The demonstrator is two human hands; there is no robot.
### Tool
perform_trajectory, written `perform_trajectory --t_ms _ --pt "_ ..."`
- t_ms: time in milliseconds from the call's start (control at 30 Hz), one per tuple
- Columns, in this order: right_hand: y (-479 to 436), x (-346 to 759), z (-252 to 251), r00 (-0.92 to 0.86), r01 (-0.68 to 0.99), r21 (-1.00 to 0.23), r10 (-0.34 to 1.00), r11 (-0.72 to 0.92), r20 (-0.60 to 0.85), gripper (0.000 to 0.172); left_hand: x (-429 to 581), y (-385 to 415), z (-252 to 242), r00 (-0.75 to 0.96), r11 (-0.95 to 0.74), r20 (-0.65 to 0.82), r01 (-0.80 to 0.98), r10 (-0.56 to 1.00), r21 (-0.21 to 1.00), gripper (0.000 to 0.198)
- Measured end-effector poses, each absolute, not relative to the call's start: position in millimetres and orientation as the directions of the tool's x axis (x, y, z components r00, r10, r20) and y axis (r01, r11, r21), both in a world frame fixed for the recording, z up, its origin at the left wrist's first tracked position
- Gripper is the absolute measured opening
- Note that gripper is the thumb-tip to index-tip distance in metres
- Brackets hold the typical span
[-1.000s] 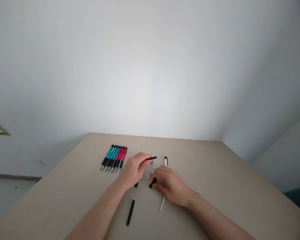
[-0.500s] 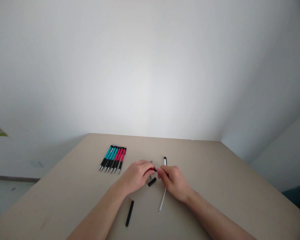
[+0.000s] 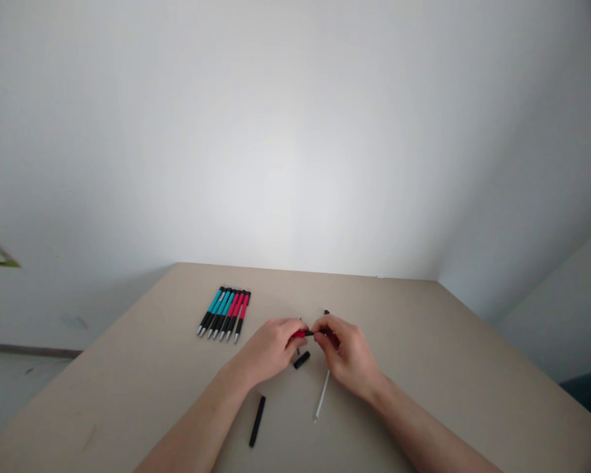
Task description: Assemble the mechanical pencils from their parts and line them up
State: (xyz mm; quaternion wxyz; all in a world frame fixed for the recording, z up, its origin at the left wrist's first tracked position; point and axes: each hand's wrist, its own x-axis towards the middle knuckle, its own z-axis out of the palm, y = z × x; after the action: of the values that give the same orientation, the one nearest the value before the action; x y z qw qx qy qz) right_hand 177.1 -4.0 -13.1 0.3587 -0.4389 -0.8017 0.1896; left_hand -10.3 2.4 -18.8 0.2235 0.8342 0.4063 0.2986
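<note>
My left hand (image 3: 276, 345) is closed round a red barrel (image 3: 298, 334), its black end pointing right. Thumb and fingers of my right hand (image 3: 347, 351) pinch a small black part (image 3: 320, 332) at that end. Whether the two pieces are joined I cannot tell. Under my hands a short black tube (image 3: 302, 360) lies on the table, with a thin grey piece partly hidden behind my left fingers. A white refill (image 3: 322, 395) sticks out below my right hand. Nearer the front lies a longer black grip (image 3: 257, 422).
Several teal and red pens (image 3: 225, 314) with black grips lie side by side at the left of the beige table (image 3: 404, 328). A white wall (image 3: 295, 164) rises behind the far edge. A dark object (image 3: 588, 391) is at the far right.
My right fingers have moved up and over the barrel's black end, and a black part now shows between them. More of the red barrel shows in my left hand.
</note>
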Motion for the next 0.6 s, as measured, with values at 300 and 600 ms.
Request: perform_trajectory --t_ms 300,600 --pt "-2.4 178.2 -17.3 -0.383 0.586 -0.594 0.834 0.551 0.396 0.017 -9.0 3.4 -20.2 0.449 -0.513 0.282 0.563 0.848 0.647 0.004" --pt "-4.4 177.6 -14.8 -0.366 0.583 -0.645 0.869 0.494 0.334 0.017 -10.0 2.8 -22.5 0.440 -0.580 0.379 0.575 0.814 0.578 0.008"
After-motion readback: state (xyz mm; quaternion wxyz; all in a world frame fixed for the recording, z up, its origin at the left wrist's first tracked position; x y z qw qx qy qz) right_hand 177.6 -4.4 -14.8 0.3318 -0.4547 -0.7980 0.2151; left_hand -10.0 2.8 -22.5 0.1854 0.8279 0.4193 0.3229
